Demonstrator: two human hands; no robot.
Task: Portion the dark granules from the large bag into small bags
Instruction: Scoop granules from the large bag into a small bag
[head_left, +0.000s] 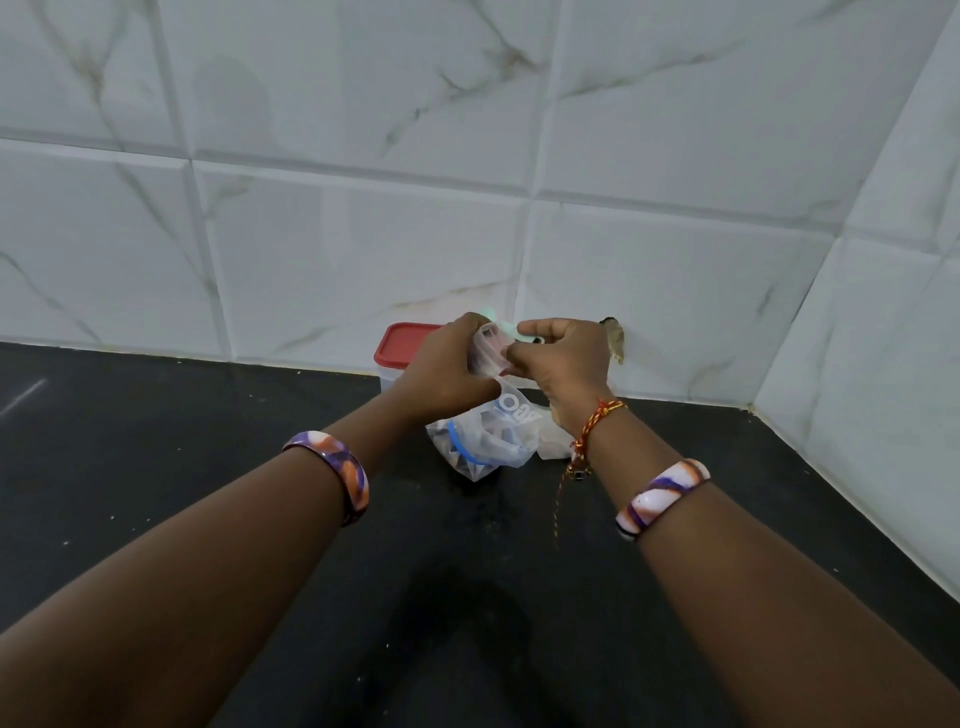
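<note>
A large clear plastic bag (485, 439) with blue and white print and dark contents sits on the black counter (208, 467), below both hands. My left hand (447, 366) grips a small clear bag (488, 347) with a reddish strip, held above the large bag. My right hand (563, 358) pinches the same small bag from its right side. A pale green piece (506, 328), perhaps a spoon, sticks out between the hands; which hand holds it cannot be told.
A clear container with a red lid (402, 345) stands behind the hands against the white tiled wall (363, 234). A crumpled bit of clear plastic (553, 441) lies right of the large bag. A second tiled wall closes the corner at right.
</note>
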